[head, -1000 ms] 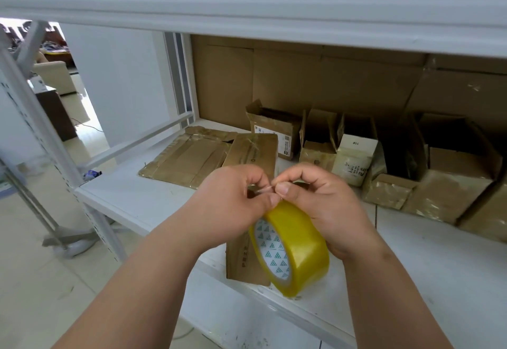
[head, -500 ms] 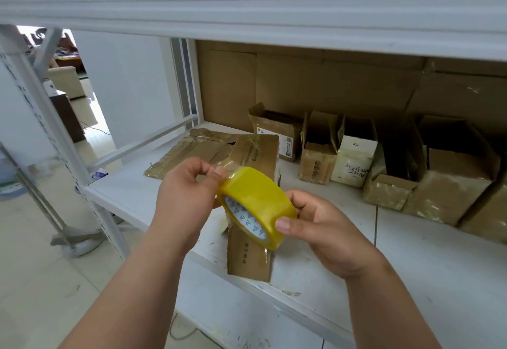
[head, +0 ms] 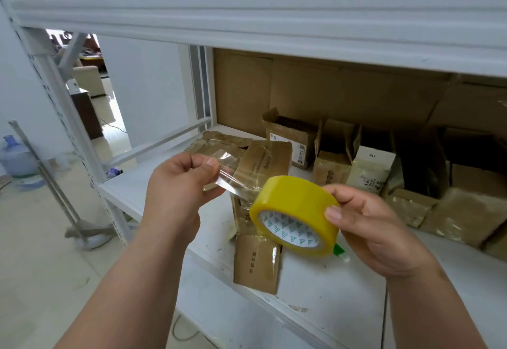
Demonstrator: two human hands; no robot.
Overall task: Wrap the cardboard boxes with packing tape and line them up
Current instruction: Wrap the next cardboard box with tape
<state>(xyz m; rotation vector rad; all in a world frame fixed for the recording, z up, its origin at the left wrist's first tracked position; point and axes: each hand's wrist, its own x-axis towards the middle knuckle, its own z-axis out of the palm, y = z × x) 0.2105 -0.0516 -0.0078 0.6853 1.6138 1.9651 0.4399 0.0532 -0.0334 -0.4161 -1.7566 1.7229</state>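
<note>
Left hand [head: 175, 192] pinches the clear tape end [head: 227, 173] while right-hand fingers [head: 333, 212] curl round the yellow tape roll [head: 295, 211], both held above the flattened box [head: 256, 263] on the shelf [head: 329, 293]. That loose strip could easily fold and stick to itself, or go on crooked.

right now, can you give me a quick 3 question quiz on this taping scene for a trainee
1. True or false: the tape roll is resting on the shelf.
2. Which of the hands pinches the peeled strip of tape? A) left hand B) right hand C) neither
3. Fill the gap: the flattened cardboard box lies at the front of the shelf, directly ____ the roll.

Key
1. False: the right hand grips it in the air above the shelf.
2. A: the left hand pinches the clear strip pulled off the roll.
3. Below.
</note>
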